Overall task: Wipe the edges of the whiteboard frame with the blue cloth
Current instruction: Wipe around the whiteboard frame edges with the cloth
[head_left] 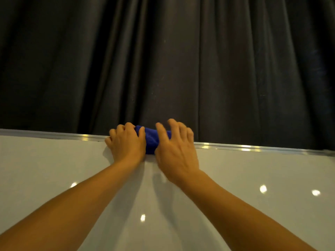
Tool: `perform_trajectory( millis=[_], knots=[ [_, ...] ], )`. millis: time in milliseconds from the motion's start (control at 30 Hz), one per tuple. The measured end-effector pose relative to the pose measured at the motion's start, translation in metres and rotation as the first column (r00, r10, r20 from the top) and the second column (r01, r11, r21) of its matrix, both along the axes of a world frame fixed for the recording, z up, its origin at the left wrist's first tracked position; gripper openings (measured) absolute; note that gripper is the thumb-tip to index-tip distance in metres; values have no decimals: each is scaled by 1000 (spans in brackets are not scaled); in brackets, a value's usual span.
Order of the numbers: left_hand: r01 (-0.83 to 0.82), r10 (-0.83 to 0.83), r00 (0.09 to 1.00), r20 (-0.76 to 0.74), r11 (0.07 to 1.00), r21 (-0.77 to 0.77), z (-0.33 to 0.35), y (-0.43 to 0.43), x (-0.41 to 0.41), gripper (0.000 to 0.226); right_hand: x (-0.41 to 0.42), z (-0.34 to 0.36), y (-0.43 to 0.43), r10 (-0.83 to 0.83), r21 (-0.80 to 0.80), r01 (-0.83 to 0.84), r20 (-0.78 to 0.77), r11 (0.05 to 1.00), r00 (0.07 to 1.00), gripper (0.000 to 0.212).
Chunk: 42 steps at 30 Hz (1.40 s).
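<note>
A bunched blue cloth lies over the top edge of the whiteboard's silver frame, near the middle of the view. My left hand presses on the cloth's left end, fingers curled over the frame. My right hand covers the cloth's right end with its fingers spread and slightly lifted, blurred by motion. Most of the cloth is hidden under the two hands. The white board surface fills the lower half of the view.
A dark pleated curtain hangs right behind the board's top edge. The silver frame strip runs left and right from the hands to both sides of the view. Ceiling lights reflect as bright spots on the board.
</note>
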<state>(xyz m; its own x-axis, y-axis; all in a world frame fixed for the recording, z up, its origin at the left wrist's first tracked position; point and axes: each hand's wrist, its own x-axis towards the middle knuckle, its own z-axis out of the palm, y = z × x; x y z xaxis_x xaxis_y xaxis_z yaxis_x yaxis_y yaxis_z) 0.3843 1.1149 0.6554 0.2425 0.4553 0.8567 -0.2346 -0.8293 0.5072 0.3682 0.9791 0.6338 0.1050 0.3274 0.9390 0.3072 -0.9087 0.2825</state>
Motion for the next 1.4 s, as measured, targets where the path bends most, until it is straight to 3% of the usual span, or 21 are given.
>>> perform_trajectory(
  millis=[100,167,267,367,433,533,633,733,867,933,1033,1100,1167,1233,1300,1400],
  knots=[
    [41,-41,999,0,999,-28,3,2,8,28,3,-15,24,178,-108,-209,-245,972,953,67],
    [59,-58,998,23,998,-31,4,8,6,30,10,-14,21,132,-115,-183,-355,976,926,69],
    [79,-82,994,70,996,45,-3,12,-1,31,20,-12,-2,16,-186,-76,-305,980,952,76],
    [31,-34,999,15,985,167,-18,16,-6,31,29,-18,-40,-44,-210,-5,-230,978,972,79],
    [17,-6,999,-46,969,245,-28,19,-9,47,35,-19,-72,-96,-163,65,-191,984,977,79],
    [43,31,975,-218,945,326,-45,15,-11,84,39,-22,-100,-158,-11,160,-263,987,952,79],
    [26,107,937,-331,927,374,-58,1,-7,106,41,-22,-70,-55,100,88,-296,991,954,77],
    [-29,201,914,-353,899,438,-66,-9,-1,113,41,-26,-30,92,58,-79,-290,995,952,70],
    [-21,182,931,-315,891,454,-68,-5,8,111,43,-26,-67,1,-72,-18,-223,997,975,67],
    [9,151,939,-308,886,463,-69,-6,9,109,46,-24,-116,-68,2,70,-200,998,977,67],
    [-5,161,941,-298,886,463,-70,-16,13,108,48,-22,-174,-145,279,235,-308,931,940,65],
    [-9,163,936,-311,896,445,-68,-28,12,109,53,-20,-168,-148,433,298,-347,851,926,65],
    [-8,161,936,-314,900,437,-65,-42,12,108,58,-20,-135,-124,483,270,-313,833,942,65],
    [-23,174,933,-315,903,430,-61,-53,14,106,59,-23,-99,-63,387,158,-246,908,967,67],
    [-59,213,921,-326,904,424,-56,-58,17,107,55,-29,-88,-27,190,72,-230,979,973,69],
    [-53,211,922,-326,900,434,-54,-58,20,109,51,-26,-130,-95,-27,91,-187,995,978,67]
  ],
)
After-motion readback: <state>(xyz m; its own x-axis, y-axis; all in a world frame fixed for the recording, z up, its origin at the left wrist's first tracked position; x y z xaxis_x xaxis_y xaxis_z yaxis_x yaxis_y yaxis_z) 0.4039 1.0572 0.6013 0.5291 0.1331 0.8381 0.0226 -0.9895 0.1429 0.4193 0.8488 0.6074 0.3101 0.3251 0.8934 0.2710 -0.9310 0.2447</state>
